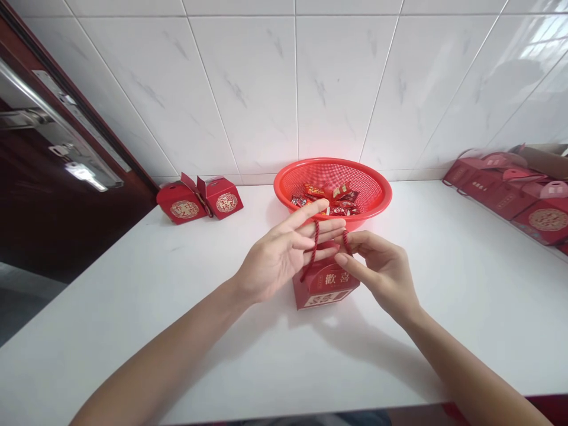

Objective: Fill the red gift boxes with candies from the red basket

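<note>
A small red gift box (327, 285) with gold and white characters stands on the white table in front of the basket. A twisted red cord (316, 242) rises from it. My left hand (284, 251) is at the box's upper left, palm up, fingers stretched out and apart, with the cord looped across the fingers. On the right side, my right hand (384, 266) pinches the other part of the cord between thumb and fingers, just above the box. The fingers hide part of the box's top.
Behind the hands, a red plastic basket (284, 188) holds wrapped candies (344, 204). Two red boxes (184, 207) stand at the back left. More red boxes (506, 189) line the right rear. A tiled wall (248, 89) bounds the table (199, 331); a dark door (39, 195) is at left.
</note>
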The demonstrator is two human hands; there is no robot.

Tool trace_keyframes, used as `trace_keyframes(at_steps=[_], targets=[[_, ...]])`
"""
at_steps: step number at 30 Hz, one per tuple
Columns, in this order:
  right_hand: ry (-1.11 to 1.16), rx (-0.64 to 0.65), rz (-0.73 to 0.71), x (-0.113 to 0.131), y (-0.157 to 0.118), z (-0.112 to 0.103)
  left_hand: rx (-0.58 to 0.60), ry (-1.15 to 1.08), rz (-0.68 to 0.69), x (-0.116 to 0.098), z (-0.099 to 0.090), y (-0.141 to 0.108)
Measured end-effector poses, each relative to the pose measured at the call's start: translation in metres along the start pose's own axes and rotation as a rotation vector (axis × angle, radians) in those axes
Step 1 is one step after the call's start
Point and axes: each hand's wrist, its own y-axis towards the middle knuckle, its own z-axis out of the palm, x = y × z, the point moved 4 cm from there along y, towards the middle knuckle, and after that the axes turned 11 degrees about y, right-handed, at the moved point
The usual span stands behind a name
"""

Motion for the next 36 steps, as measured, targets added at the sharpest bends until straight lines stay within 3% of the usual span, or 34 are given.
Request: trace_keyframes(at_steps=[12,18,23,27,31,36], targets=[[-0.085,0.014,-0.024,-0.003,-0.001,-0.001,0.035,0.145,0.031,0.006,0.003,-0.004],[-0.101,0.000,-0.061,-0.004,-0.002,-0.002,-0.066,0.375,0.065,0.006,0.005,-0.007],[0.023,-0.008,0.048,-0.001,0.004,-0.007,-0.143,0.710,0.124,0.017,0.010,-0.006],[0.047,-0.040,0.148,0.000,0.014,-0.025,-0.178,0.936,0.193,0.020,0.010,-0.003],[0.012,-0.004,0.296,-0.001,0.022,-0.040,-0.230,1.041,0.171,0.016,0.004,-0.003],[-0.080,-0.054,0.303,0.002,0.026,-0.048,-0.258,1.107,0.123,0.014,0.000,-0.003]])
